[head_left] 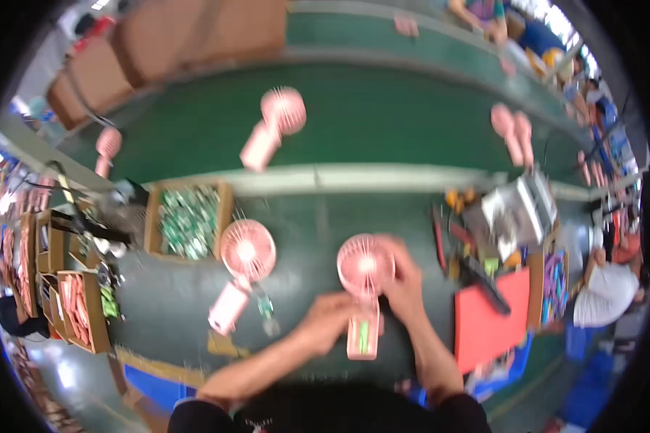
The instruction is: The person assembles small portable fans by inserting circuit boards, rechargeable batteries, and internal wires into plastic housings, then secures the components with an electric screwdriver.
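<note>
Over the counter's (390, 216) near middle, I have my right hand (404, 280) curled round the pink fan (366, 268), left hand (328, 320) bunched at its neck, grip too blurred to tell, apparently for handle assembly, which next calls for steadiness around the green piece (363, 337).

Factory, green conveyor belt (390, 115); parts box (153, 224), co-worker (605, 297)

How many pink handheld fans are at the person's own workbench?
2. One fan lies left of centre, beside the box of green parts; the second fan is in the right hand, the left hand at its handle. More could be hidden.
</note>
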### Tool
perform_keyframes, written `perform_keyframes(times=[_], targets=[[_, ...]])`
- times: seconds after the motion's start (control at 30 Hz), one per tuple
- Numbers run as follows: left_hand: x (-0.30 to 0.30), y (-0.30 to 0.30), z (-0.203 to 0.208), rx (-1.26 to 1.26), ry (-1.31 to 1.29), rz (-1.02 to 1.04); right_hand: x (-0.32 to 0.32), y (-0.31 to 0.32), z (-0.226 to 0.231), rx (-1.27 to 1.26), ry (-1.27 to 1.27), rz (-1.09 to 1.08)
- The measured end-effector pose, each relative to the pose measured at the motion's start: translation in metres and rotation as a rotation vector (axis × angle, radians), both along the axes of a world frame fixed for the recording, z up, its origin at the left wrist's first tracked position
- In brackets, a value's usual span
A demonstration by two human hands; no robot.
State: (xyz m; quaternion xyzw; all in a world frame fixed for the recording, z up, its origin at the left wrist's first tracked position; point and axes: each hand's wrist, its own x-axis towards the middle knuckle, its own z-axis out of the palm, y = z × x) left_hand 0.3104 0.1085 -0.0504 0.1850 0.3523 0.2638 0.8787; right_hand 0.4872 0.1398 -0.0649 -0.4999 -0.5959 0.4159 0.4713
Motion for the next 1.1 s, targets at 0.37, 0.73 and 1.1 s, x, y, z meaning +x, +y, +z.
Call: perform_keyframes(times=[0.37,0.73,1.1], targets=[[-0.012,0.004,-0.006,0.016,-0.021,-0.072,-0.004,-0.006,-0.002,0.028,0.018,0.008],[-0.014,-0.003,-0.001,0.143,0.033,-0.038,0.000,-0.006,0.005,0.189,-0.163,0.005],[-0.023,0.003,0.002,0.182,0.141,-0.008,0.015,-0.022,0.026,-0.546,0.058,0.241]])
